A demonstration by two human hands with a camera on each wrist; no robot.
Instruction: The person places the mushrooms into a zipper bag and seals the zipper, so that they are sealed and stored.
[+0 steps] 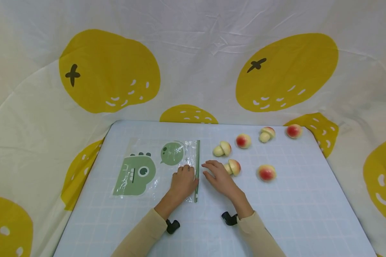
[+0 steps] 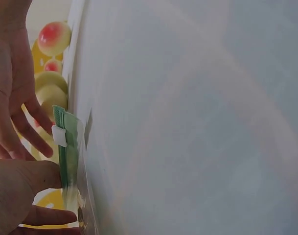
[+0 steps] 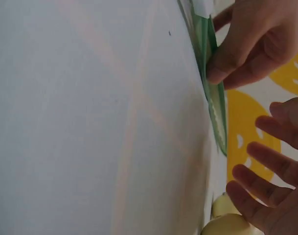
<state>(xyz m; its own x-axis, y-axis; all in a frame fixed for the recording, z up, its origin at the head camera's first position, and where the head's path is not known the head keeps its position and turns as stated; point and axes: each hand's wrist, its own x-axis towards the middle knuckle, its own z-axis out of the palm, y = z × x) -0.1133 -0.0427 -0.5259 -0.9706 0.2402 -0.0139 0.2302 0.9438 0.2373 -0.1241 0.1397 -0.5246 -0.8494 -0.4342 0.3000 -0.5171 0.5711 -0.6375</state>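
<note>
A clear zip bag (image 1: 162,182) with a green dinosaur print lies flat, its green zip edge (image 1: 197,153) to the right. My left hand (image 1: 183,182) pinches that edge, its thumb against the green strip (image 3: 203,44); the strip's two sides stand slightly apart in the right wrist view. A white slider (image 2: 59,136) sits near one end of the zip. My right hand (image 1: 221,177), fingers loosely spread and holding nothing, hovers just right of the zip edge. It partly covers a toy mushroom (image 1: 234,167) with a cream stem and a reddish cap.
Farther back are two more toy mushrooms (image 1: 225,148) (image 1: 267,134). Round red-and-cream pieces lie at the right (image 1: 266,173), behind (image 1: 243,141) and at the far right corner (image 1: 294,131). A pale checked cloth covers the table (image 1: 296,214); a fruit-print curtain (image 1: 196,71) hangs behind.
</note>
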